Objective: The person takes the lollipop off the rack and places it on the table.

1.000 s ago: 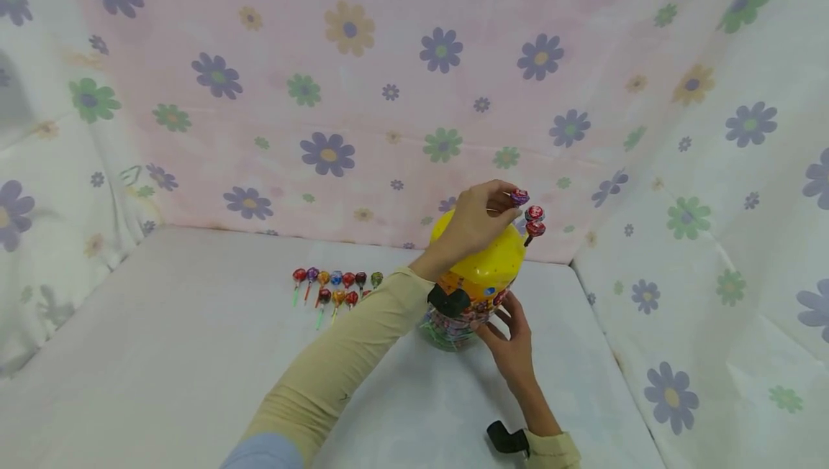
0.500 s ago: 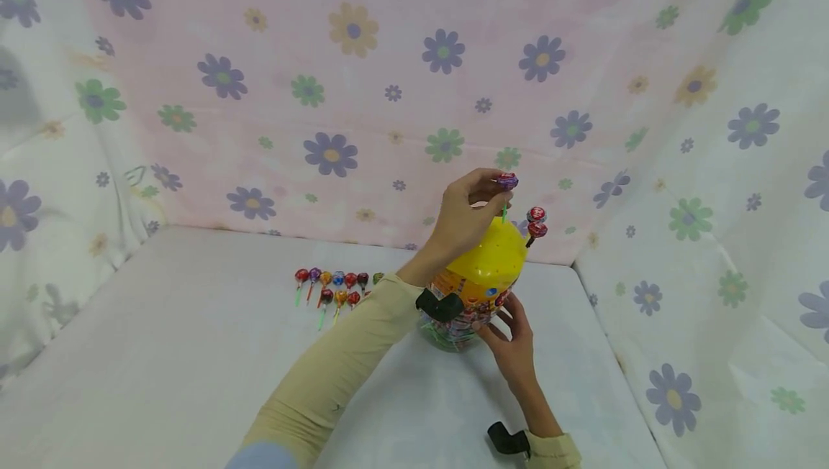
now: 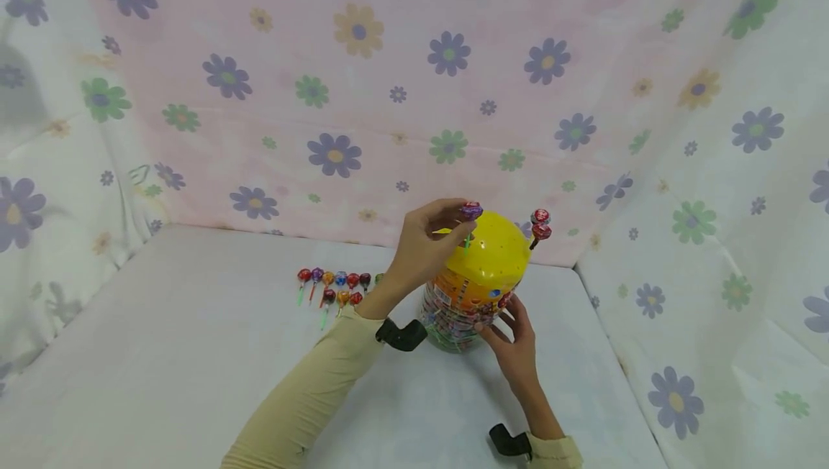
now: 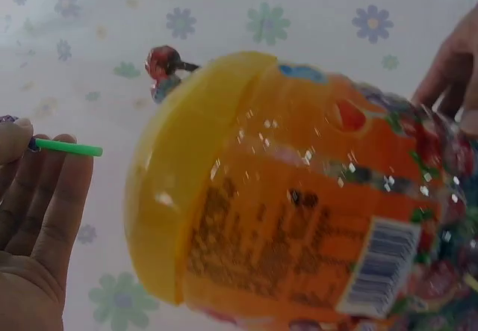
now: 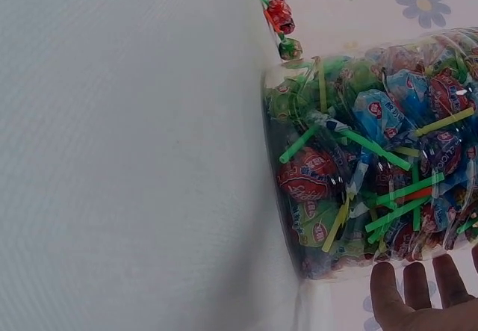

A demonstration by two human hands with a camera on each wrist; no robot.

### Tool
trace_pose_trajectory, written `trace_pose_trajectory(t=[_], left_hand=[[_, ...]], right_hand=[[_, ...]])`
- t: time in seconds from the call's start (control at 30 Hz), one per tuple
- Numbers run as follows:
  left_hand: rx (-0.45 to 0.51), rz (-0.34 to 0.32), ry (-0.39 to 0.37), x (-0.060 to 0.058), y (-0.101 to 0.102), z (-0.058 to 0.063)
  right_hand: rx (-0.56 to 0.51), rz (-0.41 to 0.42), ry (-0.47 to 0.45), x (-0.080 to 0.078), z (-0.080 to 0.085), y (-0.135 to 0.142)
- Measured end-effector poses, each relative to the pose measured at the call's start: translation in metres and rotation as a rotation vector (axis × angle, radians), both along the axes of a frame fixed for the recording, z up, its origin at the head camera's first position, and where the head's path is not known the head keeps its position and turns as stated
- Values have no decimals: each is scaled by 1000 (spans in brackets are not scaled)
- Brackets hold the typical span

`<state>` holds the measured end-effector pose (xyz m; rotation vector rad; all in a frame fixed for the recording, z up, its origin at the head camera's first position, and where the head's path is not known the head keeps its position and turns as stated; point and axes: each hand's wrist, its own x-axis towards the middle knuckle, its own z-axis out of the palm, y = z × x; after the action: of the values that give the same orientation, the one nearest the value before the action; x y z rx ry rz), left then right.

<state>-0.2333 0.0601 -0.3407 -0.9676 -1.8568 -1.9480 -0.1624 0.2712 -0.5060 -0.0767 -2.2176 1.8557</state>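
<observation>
A lollipop [image 3: 471,211] with a purple-and-red wrapper and a green stick is pinched by my left hand [image 3: 417,242], left of the yellow lid [image 3: 497,249]. In the left wrist view its green stick [image 4: 69,148] points toward the lid, apart from it. The lid tops a clear jar [image 3: 447,321] packed with wrapped lollipops and bearing an orange label [image 4: 291,196]. Two red-wrapped lollipops [image 3: 541,231] stick out of the lid's right side. My right hand [image 3: 516,354] rests against the jar's lower right side, thumb in front, fingers extended along the wall.
Several lollipops [image 3: 329,296] lie in two rows on the white table [image 3: 194,354], left of the jar; my left arm hides some of them. Flower-patterned cloth [image 3: 363,109] hangs behind and at both sides.
My left hand, pinching the lollipop, has moved from the lid's right side over its top to the left, rising and then lowering. The right hand and jar stay in place.
</observation>
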Motion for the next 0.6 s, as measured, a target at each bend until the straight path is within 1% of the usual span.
trace_pose_trajectory(t=[0.07, 0.17, 0.27, 0.47, 0.53, 0.6], left_hand=[[6, 9, -7, 1, -13, -11], [5, 41, -31, 0, -33, -31], [-9, 81, -76, -2, -54, -51], [-84, 151, -190, -6, -97, -91], [-111, 195, -230, -7, -113, -104], [-138, 254, -275, -7, -128, -115]], right_hand=[[-3, 3, 2, 0, 0, 0], [-5, 2, 6, 2, 0, 0], [-1, 0, 11, 3, 0, 0], [-1, 1, 21, 3, 1, 0], [0, 1, 20, 3, 1, -1], [1, 4, 23, 2, 1, -2]])
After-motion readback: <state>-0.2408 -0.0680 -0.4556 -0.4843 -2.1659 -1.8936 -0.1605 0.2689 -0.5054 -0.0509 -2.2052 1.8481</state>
